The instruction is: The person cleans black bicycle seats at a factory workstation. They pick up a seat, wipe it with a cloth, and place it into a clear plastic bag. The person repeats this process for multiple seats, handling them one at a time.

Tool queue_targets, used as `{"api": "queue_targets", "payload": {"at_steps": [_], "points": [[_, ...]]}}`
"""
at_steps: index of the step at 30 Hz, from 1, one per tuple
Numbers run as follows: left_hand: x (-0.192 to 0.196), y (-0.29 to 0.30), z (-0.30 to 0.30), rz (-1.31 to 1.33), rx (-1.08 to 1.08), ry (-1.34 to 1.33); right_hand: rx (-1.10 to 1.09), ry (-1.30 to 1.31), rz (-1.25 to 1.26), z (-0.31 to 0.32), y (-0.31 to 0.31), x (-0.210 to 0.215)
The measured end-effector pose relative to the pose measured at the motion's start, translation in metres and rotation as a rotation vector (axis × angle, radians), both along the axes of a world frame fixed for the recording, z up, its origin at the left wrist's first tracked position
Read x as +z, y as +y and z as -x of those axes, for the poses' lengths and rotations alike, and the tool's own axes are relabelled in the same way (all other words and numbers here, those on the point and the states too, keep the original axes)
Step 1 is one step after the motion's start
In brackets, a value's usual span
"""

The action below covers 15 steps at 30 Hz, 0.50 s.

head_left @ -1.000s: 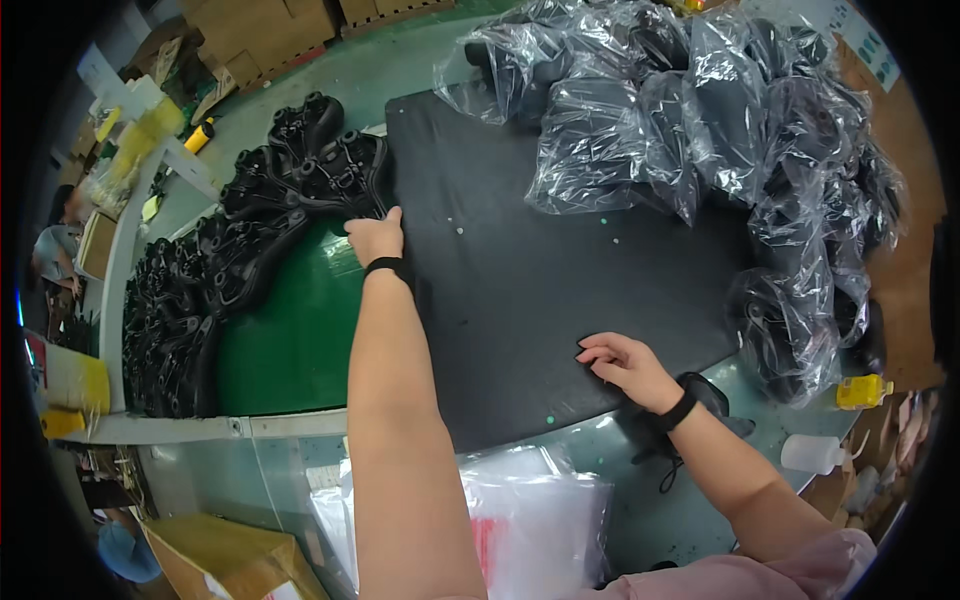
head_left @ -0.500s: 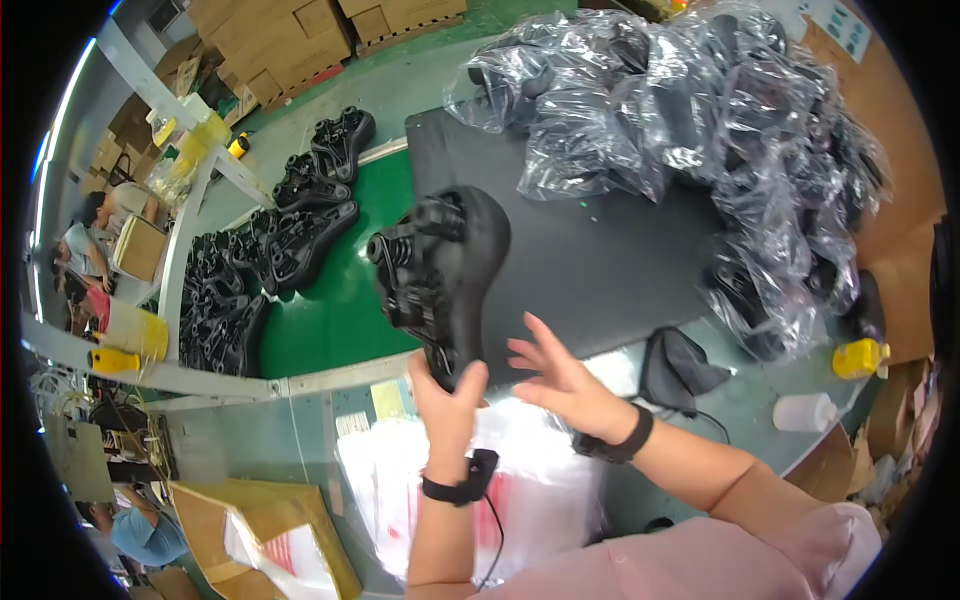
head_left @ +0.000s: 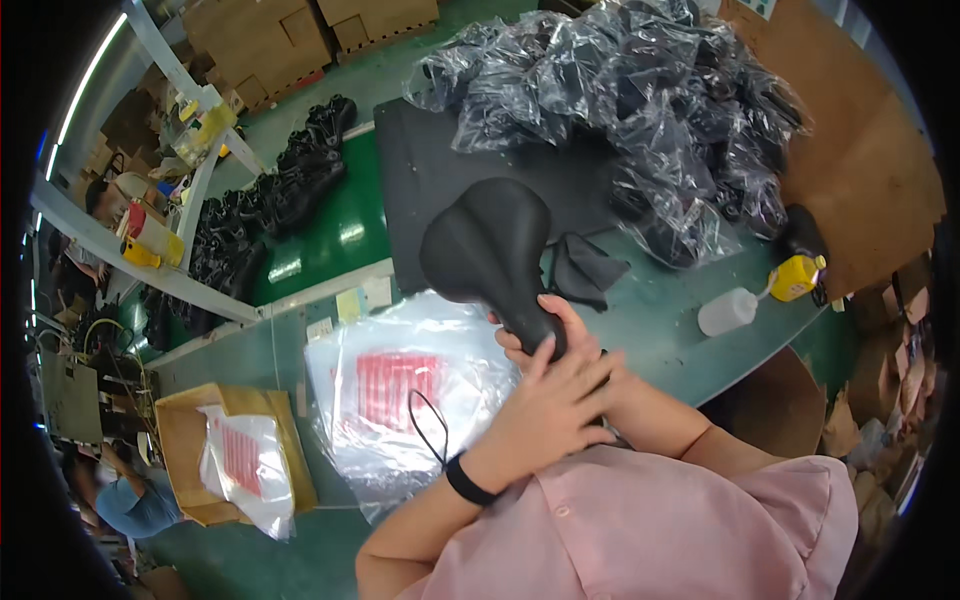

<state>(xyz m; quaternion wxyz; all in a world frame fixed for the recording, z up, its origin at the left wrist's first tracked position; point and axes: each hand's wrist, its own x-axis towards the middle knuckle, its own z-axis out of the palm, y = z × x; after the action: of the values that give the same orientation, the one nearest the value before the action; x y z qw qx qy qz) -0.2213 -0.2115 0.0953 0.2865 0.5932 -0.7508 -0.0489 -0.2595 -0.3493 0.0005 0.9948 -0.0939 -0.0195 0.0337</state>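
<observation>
A black bicycle saddle [head_left: 485,250] is held top side up in front of my chest, its narrow nose pointing toward me. My right hand [head_left: 560,325] wraps its fingers around the nose. My left hand [head_left: 550,405], with a black band at the wrist, lies over the right hand and touches the saddle's nose. Under the saddle and to its left lies a stack of clear plastic bags [head_left: 400,395] with red print. A black mat [head_left: 420,170] covers the table beyond the saddle.
A heap of bagged saddles [head_left: 640,110] fills the far right. Bare black saddles [head_left: 270,200] lie along the green belt [head_left: 330,250]. A black cloth [head_left: 585,270], a white squeeze bottle [head_left: 730,312] and a yellow bottle [head_left: 797,277] sit at right. A cardboard box [head_left: 190,450] holds more bags at lower left.
My left hand took a saddle from the pile on the belt and brought it toward me. The saddle turned from underside up to top side up, and both hands closed on its nose.
</observation>
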Motion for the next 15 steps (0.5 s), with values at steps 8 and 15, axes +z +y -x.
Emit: {"api": "queue_targets", "payload": {"at_steps": [8, 15], "points": [[0.036, -0.014, -0.056, 0.187, 0.365, -0.354, 0.156, -0.144, 0.136, 0.076, 0.012, 0.021], [-0.004, 0.058, -0.139, 0.184, 0.918, -0.038, 0.162, -0.267, 0.063, 0.092, 0.021, 0.022]]}}
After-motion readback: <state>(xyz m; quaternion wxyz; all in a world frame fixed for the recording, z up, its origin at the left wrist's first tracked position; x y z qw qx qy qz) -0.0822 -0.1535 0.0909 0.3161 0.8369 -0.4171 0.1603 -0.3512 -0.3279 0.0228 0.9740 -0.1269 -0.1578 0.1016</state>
